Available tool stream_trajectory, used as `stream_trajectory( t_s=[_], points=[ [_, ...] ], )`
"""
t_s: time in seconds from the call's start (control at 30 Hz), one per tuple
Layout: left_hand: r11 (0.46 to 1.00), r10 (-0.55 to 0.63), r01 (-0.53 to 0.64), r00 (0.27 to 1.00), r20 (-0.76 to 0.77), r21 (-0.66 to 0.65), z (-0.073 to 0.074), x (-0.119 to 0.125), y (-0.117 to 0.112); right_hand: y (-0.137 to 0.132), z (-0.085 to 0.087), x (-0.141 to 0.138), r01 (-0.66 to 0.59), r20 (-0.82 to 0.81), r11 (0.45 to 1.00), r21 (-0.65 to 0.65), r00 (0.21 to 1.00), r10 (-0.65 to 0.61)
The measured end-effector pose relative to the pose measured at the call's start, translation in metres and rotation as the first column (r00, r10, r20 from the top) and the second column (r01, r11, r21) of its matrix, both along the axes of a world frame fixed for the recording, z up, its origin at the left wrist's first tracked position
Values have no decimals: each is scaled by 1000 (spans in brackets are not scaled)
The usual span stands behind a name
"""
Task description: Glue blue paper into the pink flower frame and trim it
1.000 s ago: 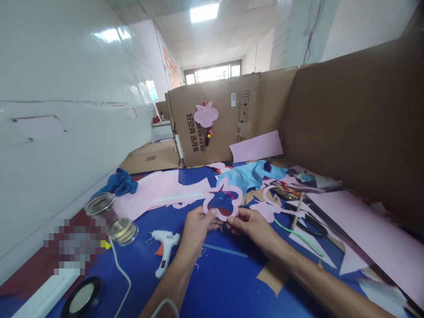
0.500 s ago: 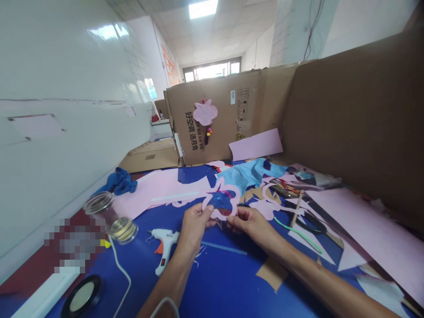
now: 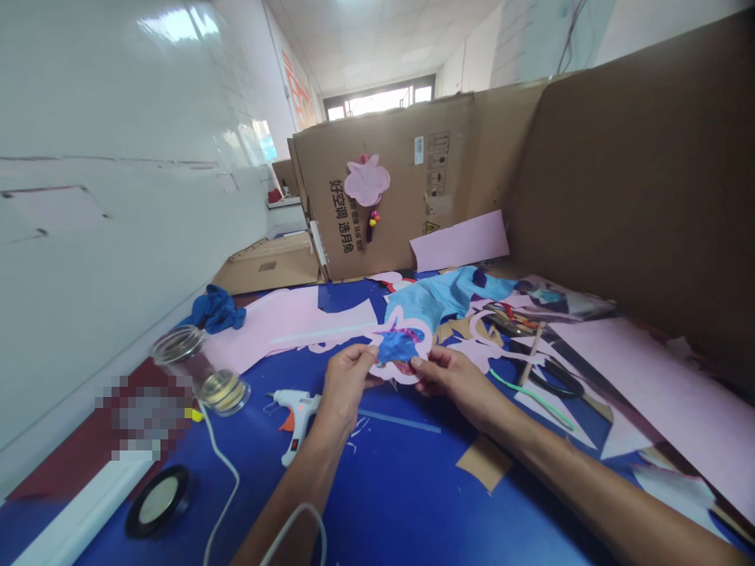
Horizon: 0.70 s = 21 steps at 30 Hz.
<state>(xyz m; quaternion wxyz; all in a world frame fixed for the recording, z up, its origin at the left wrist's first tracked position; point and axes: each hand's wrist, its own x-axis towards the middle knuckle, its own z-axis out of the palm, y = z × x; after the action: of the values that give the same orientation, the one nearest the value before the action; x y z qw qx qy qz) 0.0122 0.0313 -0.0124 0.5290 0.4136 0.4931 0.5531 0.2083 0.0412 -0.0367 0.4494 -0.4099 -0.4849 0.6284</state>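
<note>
The left hand (image 3: 348, 385) and right hand (image 3: 454, 383) pinch opposite edges of a pink flower-shaped cut-out (image 3: 392, 374), a steady two-sided hold that keeps its blue centre piece (image 3: 398, 347) flat, just above the blue worktop (image 3: 406, 487), right of a hot glue gun (image 3: 298, 413).

Narrow white-tiled workroom, daylight coming in from the far end

Glossy white tile wall (image 3: 118, 102) down the left, big cardboard sheets (image 3: 637, 196) boxing in the right, panel ceiling (image 3: 377, 47) overhead, bright window (image 3: 377, 101) at the back, orange sign (image 3: 298, 98) up on the wall.
</note>
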Motion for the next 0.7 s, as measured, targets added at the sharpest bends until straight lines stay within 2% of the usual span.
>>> stream_trajectory(
  t_s=[0.13, 0.37, 0.5, 0.7],
  points=[
    [1000, -25, 25, 1000, 14, -4, 0, 2, -1, 1, 0, 2, 54, -51, 998, -34, 997, -56],
    [997, 22, -22, 1000, -2, 80, 3, 1, 0, 4, -2, 6, 62, -97, 995, -74, 993, -69],
    [993, -69, 71, 997, -22, 99, -2, 2, 2, 4, -2, 6, 45, -165, 993, -107, 984, -62],
    [986, -142, 132, 985, 96, 102, -10, 4, 5, 2, 4, 6, 14, -233, 990, -139, 971, -46]
  ],
)
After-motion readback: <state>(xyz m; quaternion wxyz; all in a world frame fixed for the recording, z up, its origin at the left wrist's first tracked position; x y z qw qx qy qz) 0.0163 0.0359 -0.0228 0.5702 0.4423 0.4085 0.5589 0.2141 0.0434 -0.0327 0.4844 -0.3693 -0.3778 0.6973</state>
